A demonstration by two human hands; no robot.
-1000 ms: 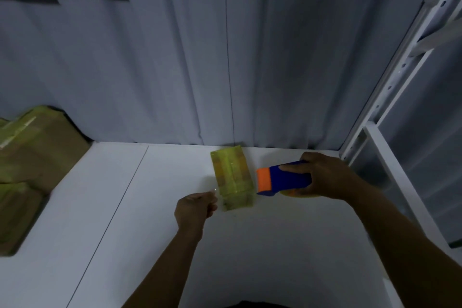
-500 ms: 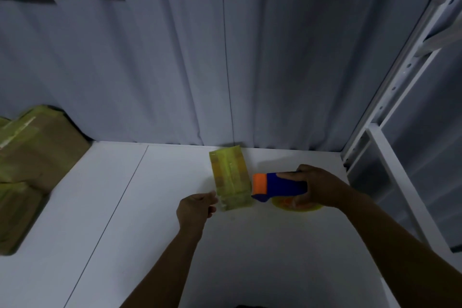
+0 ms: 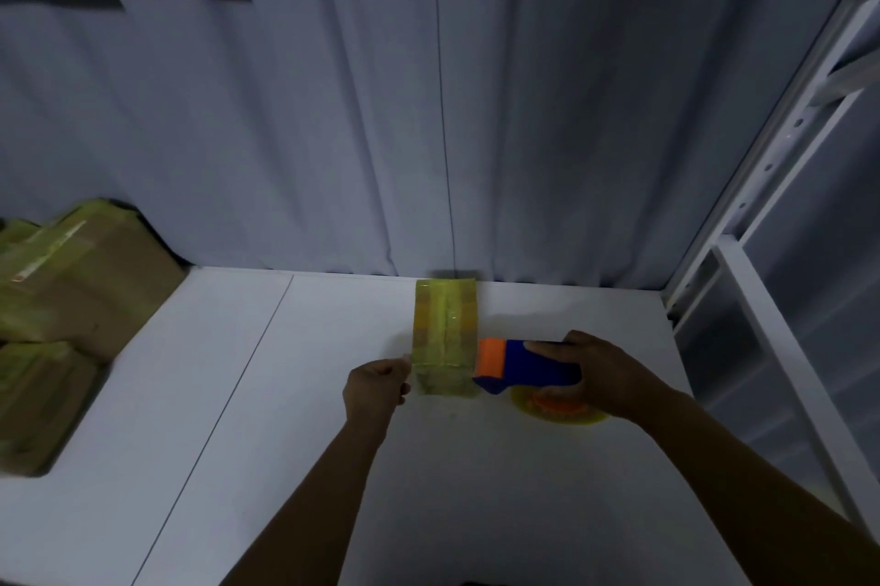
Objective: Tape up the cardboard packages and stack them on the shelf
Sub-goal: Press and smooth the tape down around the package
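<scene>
Broadly, the white shelf (image 3: 143, 395) is taken up by two groups of work. A stack of taped packages (image 3: 81, 281) is set at its far left, so that share of the task is judged done. Well apart from the stack, toward the back of the shelf, a small package (image 3: 445, 333) is laid flat. It is already banded in yellow tape, and is judged to be mid-taping and not yet stacked.

The blue and orange tape dispenser (image 3: 524, 364) is brought against the package's near right side, its orange end touching the wrapping. A yellow tape roll (image 3: 562, 409) is seen beneath it. The dispenser is gripped by the right hand (image 3: 600, 371), with the fingers wrapped round the blue body and kept off the package itself.

The left hand (image 3: 376, 388) is placed just at the package's near left corner. Its fingers are curled together, and the edge appears to be pinched there. Whether cardboard or a loose tape end is caught cannot be told.
</scene>
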